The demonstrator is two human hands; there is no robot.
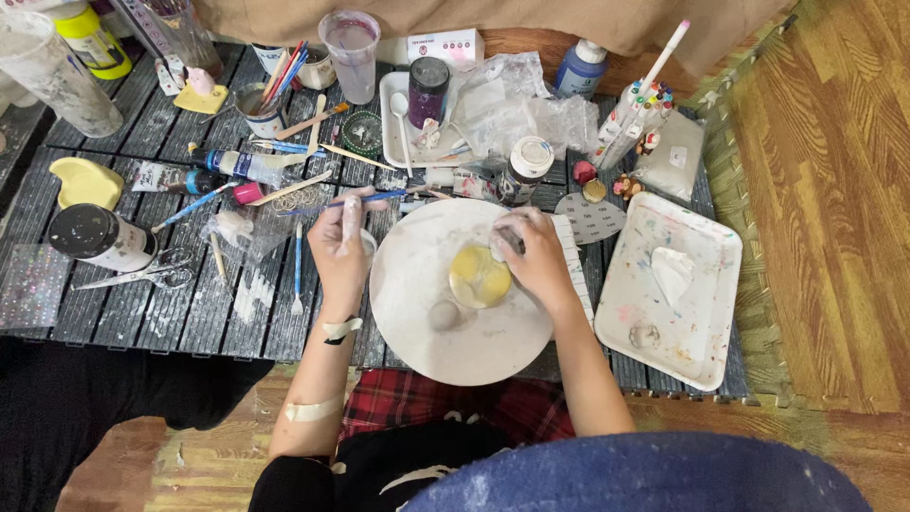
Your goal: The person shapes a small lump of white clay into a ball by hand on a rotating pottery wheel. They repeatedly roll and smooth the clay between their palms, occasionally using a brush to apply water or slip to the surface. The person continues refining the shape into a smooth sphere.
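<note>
1. Looks like a home craft corner set up on the floor: wood flooring and a low slatted table.
2. Paint bottles, brushes and a splattered white tray crowd around the fingers, with a round work board right under them.
</note>
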